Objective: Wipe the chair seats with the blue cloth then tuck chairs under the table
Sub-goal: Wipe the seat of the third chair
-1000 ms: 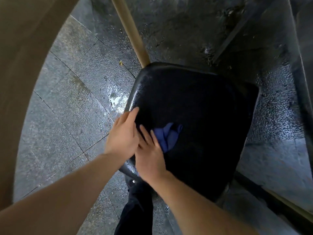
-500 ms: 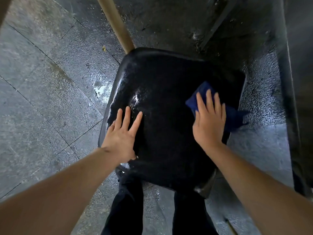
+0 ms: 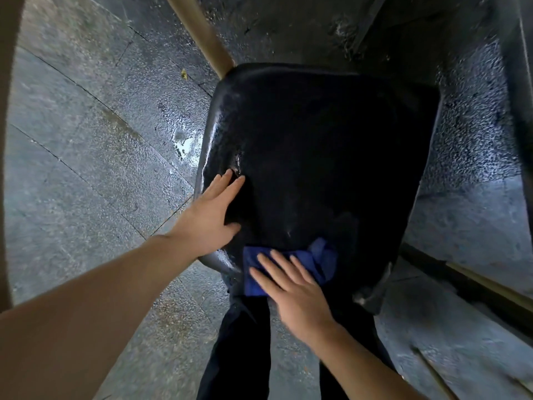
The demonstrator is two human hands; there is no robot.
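Wet paving underfoot; right hand (image 3: 300, 295), fingers flat and apart, presses blue cloth (image 3: 314, 258) on near seat (image 3: 317, 157) edge, left hand (image 3: 210, 215) flat, bracing. Wiping underway, tucking undone.

A wet grey stone-tile floor (image 3: 95, 157) fills the view, its joints running diagonally. On it, a small bright puddle (image 3: 184, 144) glints, and beyond the puddle lies a tiny yellow leaf scrap (image 3: 183, 73). A tan wooden pole (image 3: 202, 33) slants across the floor's far part. Dark trouser legs (image 3: 239, 350) stand on the floor's near part.
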